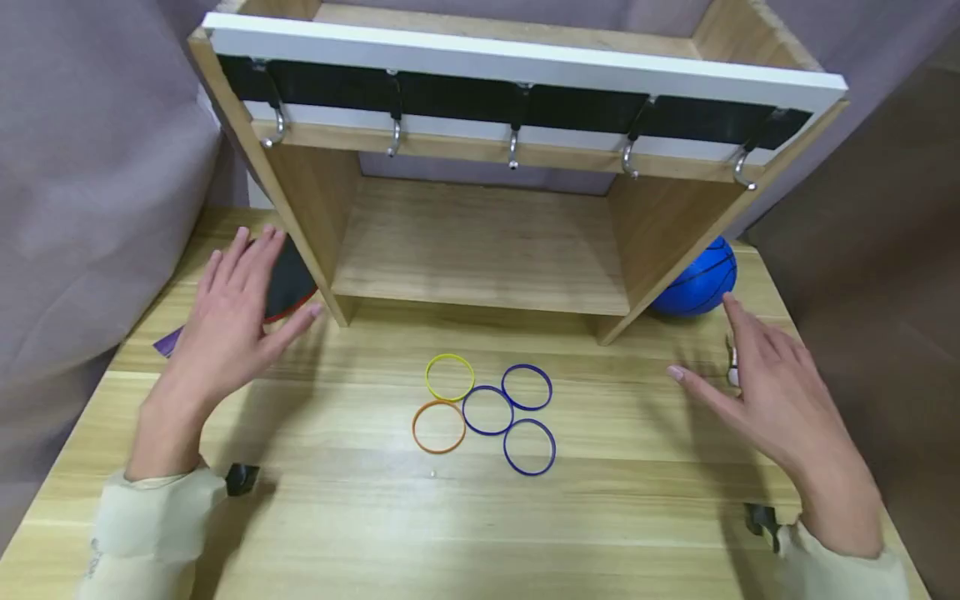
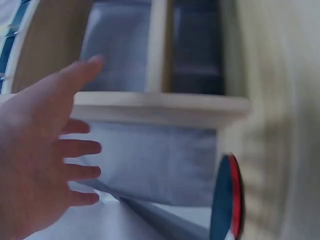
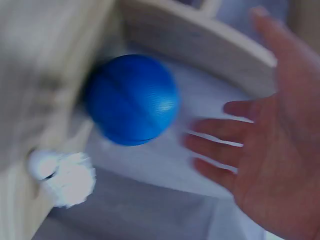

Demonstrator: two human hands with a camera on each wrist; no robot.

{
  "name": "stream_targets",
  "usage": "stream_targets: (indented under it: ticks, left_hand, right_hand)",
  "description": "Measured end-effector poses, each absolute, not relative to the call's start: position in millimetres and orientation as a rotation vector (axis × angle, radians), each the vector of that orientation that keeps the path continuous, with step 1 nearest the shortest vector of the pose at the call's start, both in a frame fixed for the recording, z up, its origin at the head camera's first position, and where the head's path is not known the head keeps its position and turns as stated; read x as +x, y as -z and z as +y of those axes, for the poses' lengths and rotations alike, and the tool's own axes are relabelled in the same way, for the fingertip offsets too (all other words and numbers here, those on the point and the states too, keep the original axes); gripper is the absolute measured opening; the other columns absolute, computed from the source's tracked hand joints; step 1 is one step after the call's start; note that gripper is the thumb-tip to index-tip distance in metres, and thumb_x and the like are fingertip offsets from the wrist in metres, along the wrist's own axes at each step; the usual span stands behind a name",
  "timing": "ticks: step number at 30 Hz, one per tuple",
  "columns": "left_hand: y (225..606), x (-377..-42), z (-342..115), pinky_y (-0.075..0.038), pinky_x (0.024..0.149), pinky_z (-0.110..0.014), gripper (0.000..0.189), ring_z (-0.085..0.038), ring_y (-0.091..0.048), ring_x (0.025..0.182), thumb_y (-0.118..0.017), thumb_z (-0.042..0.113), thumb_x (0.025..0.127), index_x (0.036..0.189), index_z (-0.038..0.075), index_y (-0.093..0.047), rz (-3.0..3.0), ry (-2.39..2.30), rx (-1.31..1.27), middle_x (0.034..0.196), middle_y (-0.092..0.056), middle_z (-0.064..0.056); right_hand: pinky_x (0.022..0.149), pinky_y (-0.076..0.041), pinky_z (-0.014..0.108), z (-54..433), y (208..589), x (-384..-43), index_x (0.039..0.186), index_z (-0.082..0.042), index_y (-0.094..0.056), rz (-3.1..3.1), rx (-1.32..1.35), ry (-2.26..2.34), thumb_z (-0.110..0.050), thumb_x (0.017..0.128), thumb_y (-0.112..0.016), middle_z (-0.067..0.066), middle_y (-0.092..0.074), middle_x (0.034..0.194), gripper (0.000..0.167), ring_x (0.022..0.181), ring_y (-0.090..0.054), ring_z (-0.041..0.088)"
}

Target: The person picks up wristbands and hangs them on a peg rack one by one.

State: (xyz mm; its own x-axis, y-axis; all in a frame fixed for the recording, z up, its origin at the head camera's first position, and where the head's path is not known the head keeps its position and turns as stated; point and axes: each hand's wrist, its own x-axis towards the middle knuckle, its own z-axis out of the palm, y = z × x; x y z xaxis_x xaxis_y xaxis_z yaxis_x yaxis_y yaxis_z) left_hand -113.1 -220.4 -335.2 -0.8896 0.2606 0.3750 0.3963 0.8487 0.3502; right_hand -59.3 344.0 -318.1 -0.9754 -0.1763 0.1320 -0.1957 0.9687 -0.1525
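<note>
My left hand [image 1: 228,321], fingers straight and holding nothing, hovers over the table beside the wooden stand's left side. Behind it lies a dark paddle [image 1: 291,279] with a red edge, partly hidden by the hand and the stand. On the right, my empty right hand [image 1: 780,396] has its fingers extended near a blue ball [image 1: 697,279] with black lines. A white shuttlecock [image 3: 70,177] lies close to that ball, mostly covered by the hand in the head view. Between the hands, a yellow ring [image 1: 427,373], an orange ring [image 1: 414,427] and three dark blue rings [image 1: 487,434] lie flat.
The wooden stand [image 1: 480,242] rises at the back, with a white and black front board [image 1: 457,92] bearing several metal hooks [image 1: 513,150]. A purple item [image 1: 168,342] pokes out past the left hand. Grey cloth [image 1: 97,167] hangs around the wooden table [image 1: 375,533].
</note>
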Motion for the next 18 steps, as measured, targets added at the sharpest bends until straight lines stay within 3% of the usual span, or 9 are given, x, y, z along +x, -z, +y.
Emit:
stream_targets:
  ticks: [4,7,12,18]
  left_hand:
    - [321,-121,-204,-0.036,0.112,-0.045,0.069,-0.026,-0.04,0.135,-0.071,0.026,0.09,0.15,0.012,-0.037,-2.401,0.885,-0.389,0.146,-0.046,-0.009]
    - [309,-126,-190,-0.05,0.099,-0.035,0.058,-0.019,-0.054,0.12,-0.07,0.021,0.09,0.143,0.017,-0.046,-2.246,1.071,-0.283,0.132,-0.056,-0.003]
    - [295,-131,-174,-0.057,0.083,-0.026,0.045,-0.014,-0.063,0.101,-0.072,0.022,0.088,0.129,0.017,-0.055,-2.093,1.272,-0.128,0.116,-0.062,0.002]
    - [291,-133,-167,-0.058,0.074,-0.022,0.04,-0.015,-0.064,0.095,-0.073,0.019,0.085,0.121,0.01,-0.057,-2.038,1.294,-0.093,0.11,-0.061,0.002]
  right_hand:
    - [0.089,-0.042,0.066,318,303,-52,0.149,-0.006,-0.035,-2.986,0.319,-0.286,-0.052,0.089,-0.066,0.023,-0.06,0.127,0.082,0.109,-0.053,0.05]
    - [0.079,-0.048,0.064,293,296,-52,0.138,-0.006,-0.051,-2.97,0.425,-0.348,-0.048,0.09,-0.066,0.016,-0.065,0.122,0.066,0.104,-0.059,0.046]
    - [0.086,-0.052,0.056,259,294,-61,0.133,-0.013,-0.057,-2.97,0.578,-0.505,-0.047,0.092,-0.064,0.007,-0.064,0.124,0.054,0.108,-0.062,0.033]
    - [0.089,-0.052,0.052,235,301,-70,0.135,-0.015,-0.056,-2.97,0.721,-0.586,-0.046,0.095,-0.061,0.006,-0.066,0.12,0.051,0.108,-0.063,0.028]
